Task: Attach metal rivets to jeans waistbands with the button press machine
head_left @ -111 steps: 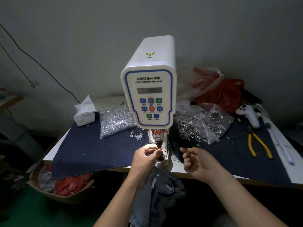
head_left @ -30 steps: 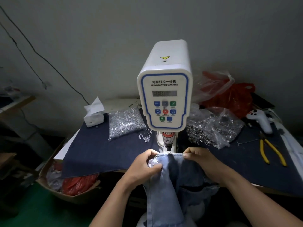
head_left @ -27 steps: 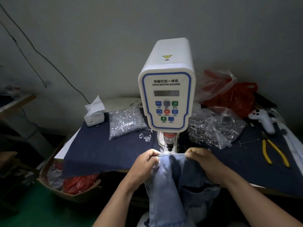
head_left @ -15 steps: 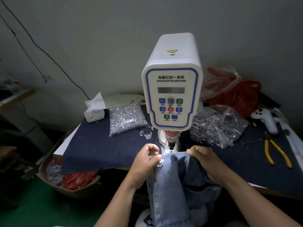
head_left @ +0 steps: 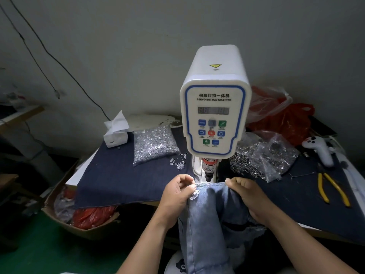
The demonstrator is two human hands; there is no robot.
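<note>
Dim, soft-focus scene with dark vignetted corners and wide-angle bending at the edges.

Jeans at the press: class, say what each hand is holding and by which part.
Both hands hold the jeans by the waistband's top edge: left hand pinches its left end, right hand grips its right end, below the press head.

A single wide-angle camera sits on the person's head and looks forward and down, squarely at the front panel of the button press machine [head_left: 215,117], which stands near and just right of the middle. It is close enough that both forearms enter from the bottom edge, with the left hand [head_left: 177,194] and right hand [head_left: 248,194] low in the middle, directly below the machine. The wide lens also takes in the table [head_left: 83,171] on both sides, the grey wall [head_left: 138,46] behind and the floor at lower left; there is no second view to share any part of the scene.
</note>
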